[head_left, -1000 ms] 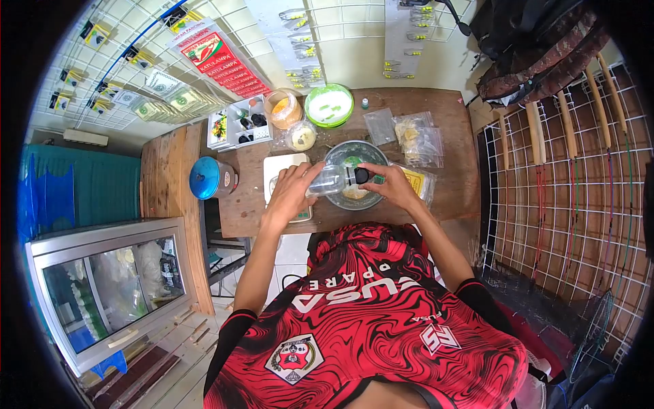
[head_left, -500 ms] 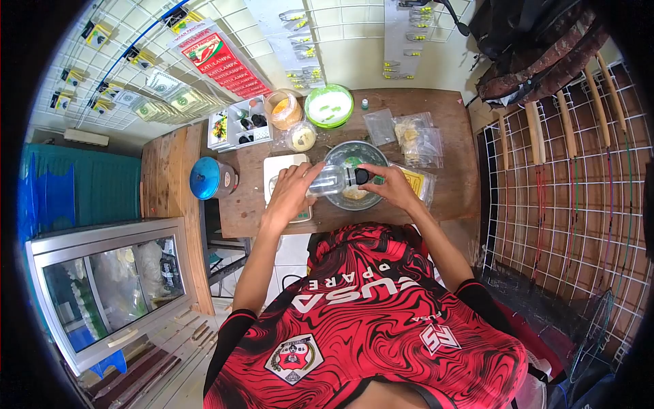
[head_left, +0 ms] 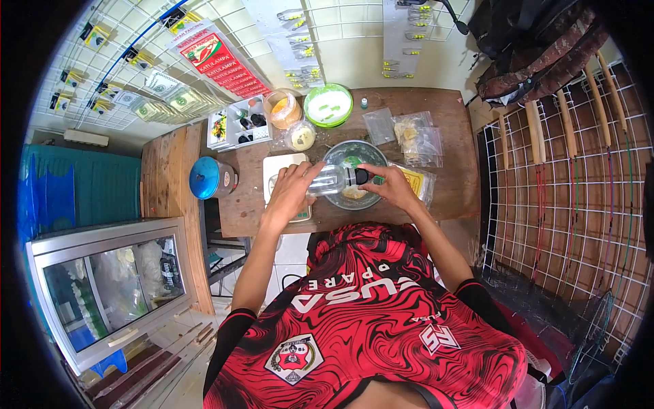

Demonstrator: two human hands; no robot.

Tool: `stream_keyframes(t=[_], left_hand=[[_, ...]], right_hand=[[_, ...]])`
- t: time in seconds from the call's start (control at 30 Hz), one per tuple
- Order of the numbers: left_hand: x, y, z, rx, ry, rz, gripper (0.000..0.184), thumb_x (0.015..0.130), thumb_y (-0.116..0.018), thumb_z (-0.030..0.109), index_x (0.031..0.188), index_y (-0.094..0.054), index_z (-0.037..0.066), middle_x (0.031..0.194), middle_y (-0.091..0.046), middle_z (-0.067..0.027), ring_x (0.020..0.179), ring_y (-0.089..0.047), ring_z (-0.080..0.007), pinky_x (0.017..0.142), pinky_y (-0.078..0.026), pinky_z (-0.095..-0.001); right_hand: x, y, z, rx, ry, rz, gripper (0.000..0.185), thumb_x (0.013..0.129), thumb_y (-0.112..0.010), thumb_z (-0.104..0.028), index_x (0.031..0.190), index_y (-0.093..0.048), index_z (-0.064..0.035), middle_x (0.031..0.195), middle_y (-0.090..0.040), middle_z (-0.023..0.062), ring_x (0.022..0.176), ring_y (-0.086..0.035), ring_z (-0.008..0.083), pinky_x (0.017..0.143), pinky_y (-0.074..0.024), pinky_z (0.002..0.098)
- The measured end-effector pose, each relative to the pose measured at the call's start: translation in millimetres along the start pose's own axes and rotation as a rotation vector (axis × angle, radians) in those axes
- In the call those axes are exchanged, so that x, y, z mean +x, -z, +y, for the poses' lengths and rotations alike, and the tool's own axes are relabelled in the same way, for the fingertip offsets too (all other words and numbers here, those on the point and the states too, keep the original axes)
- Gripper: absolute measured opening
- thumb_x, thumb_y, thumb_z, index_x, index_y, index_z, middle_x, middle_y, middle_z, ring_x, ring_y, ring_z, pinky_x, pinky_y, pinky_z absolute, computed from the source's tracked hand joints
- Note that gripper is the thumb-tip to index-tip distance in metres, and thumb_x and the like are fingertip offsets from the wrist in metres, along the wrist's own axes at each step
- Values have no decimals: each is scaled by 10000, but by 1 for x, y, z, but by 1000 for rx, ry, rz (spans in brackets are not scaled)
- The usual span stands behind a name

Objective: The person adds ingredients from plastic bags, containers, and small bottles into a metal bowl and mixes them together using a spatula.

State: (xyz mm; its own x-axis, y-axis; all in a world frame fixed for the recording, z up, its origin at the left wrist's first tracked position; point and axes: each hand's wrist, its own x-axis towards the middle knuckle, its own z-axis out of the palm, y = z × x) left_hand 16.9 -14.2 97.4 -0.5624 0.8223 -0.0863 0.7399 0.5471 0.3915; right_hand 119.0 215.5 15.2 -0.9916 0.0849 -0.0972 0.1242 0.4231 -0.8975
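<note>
Evidently the grip is a two-handed one: the left hand [head_left: 291,193] is wrapped around the body of a clear, cylindrical plastic bottle [head_left: 328,180], while the right hand [head_left: 385,183] has its fingertips clamped on the black round cap [head_left: 362,176] at the bottle's neck. One hand seems to steady the body so the other can manage the cap. The bottle lies sideways above a round grey metal bowl [head_left: 376,198], apparently so that drips would be caught; whether it touches the rim, I cannot tell. Partly beneath the left hand sits a white flat scale [head_left: 279,162], close by, perhaps for convenience. Beyond the bowl, a bright green round tub [head_left: 333,124] of white powder and some clear plastic bags [head_left: 417,144] stand back on the brown wooden table [head_left: 455,184], probably leaving elbow room.
</note>
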Motion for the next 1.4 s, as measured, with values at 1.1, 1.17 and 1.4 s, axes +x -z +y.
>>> stream_keyframes(t=[1.1, 1.17, 1.4], left_hand=[[2, 3, -1, 10, 19, -35, 755, 592, -709, 32, 1284, -422, 129, 1081, -501, -100, 1013, -478, -294, 861, -351, -389], [2, 4, -1, -6, 32, -44, 752, 595, -709, 39, 1284, -420, 130, 1091, -498, -100, 1021, -479, -295, 864, -353, -393], [1, -5, -8, -98, 44, -13, 741, 606, -716, 53, 1281, -420, 125, 1122, -508, -106, 1061, -477, -295, 897, -354, -397]], right_hand=[[0, 4, -10, 35, -81, -61, 467, 682, -742, -137, 1120, -591, -77, 1020, -644, 130, 810, -592, 101, 707, -458, 268], [0, 2, -4, 27, -32, -27, 464, 684, -741, -133, 1119, -591, -75, 1013, -647, 124, 837, -597, 107, 727, -458, 269], [1, 3, -5, 83, -10, 9, 464, 684, -740, -109, 1120, -591, -61, 1009, -654, 98, 877, -598, 113, 772, -454, 267]])
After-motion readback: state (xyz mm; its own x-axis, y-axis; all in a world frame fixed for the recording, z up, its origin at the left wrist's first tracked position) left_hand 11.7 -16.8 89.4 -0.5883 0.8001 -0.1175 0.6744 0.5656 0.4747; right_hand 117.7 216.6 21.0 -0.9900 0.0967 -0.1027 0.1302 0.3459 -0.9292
